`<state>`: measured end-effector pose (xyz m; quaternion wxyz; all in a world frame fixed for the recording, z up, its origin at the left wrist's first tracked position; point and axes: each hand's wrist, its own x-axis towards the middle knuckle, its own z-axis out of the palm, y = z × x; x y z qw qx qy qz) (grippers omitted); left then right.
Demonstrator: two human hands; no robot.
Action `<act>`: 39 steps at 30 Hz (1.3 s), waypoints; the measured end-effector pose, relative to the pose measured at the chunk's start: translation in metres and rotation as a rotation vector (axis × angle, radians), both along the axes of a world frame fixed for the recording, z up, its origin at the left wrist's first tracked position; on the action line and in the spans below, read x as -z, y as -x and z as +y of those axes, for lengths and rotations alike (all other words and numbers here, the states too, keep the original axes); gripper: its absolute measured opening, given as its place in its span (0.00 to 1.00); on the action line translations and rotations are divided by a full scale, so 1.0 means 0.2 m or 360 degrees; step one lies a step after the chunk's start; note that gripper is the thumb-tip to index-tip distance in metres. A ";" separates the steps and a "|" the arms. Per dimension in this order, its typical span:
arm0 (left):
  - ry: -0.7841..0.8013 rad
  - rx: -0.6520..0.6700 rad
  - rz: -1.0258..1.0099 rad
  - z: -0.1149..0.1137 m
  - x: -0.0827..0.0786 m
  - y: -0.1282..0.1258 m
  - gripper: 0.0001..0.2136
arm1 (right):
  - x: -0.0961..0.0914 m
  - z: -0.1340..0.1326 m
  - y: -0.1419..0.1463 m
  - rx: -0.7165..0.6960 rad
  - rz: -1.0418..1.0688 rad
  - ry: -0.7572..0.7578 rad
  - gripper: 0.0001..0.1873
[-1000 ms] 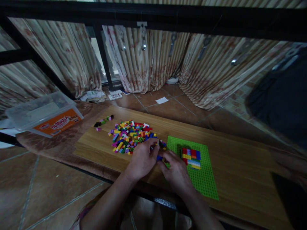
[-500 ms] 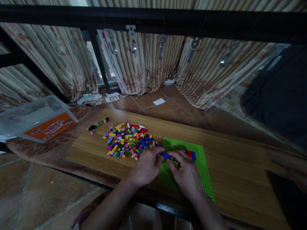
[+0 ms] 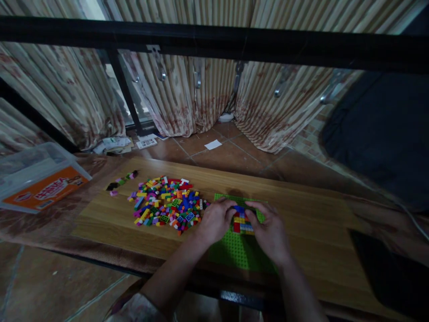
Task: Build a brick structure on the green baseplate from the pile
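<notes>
Above the far part of a green baseplate (image 3: pixel 239 255), my two hands face each other. Between their fingertips is a blue brick (image 3: pixel 238 209), at the far edge of a block of joined bricks (image 3: pixel 241 220) in yellow, red, blue and white. My left hand (image 3: pixel 217 220) is closed, thumb and forefinger at the brick's left end. From the right, my right hand (image 3: pixel 272 232) pinches at the brick's other end, its thumb close over the joined rows. Fingers partly hide the brick, and whether it is pressed down cannot be made out.
Left of the baseplate lies a heap of loose coloured bricks (image 3: pixel 167 203) on the wooden board (image 3: pixel 110 223). Several small pieces (image 3: pixel 122 180) sit behind it. A clear plastic box (image 3: pixel 43 179) with an orange label stands far left. A dark flat object (image 3: pixel 385 268) lies at right.
Both hands have carried the blue brick from the baseplate's left side to the far edge of the joined bricks, uncovering their rows. The camera view has shifted to the right.
</notes>
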<state>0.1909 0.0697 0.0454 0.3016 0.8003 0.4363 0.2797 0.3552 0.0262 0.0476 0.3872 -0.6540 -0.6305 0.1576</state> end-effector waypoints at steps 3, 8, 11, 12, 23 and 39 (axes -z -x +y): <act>0.0045 -0.0016 -0.0028 0.02 0.02 -0.02 0.10 | 0.01 0.00 -0.04 0.0166 0.0097 0.0103 0.18; 0.0091 0.0012 -0.0009 0.03 0.03 -0.02 0.11 | 0.03 0.01 -0.05 0.0226 0.0276 0.0361 0.23; 0.0082 0.0061 0.0042 0.03 0.02 -0.02 0.11 | 0.03 0.02 -0.03 0.0183 0.0343 0.0407 0.23; 0.0078 0.0070 0.0061 0.02 0.01 -0.02 0.11 | 0.03 0.02 -0.02 0.0175 0.0351 0.0409 0.23; 0.0095 0.0105 0.0261 0.03 -0.02 -0.03 0.10 | 0.09 0.06 0.01 0.0291 0.0563 0.0435 0.15; 0.0107 -0.0086 0.0239 -0.02 0.04 -0.05 0.13 | 0.14 0.10 0.01 0.0250 0.0686 0.0366 0.13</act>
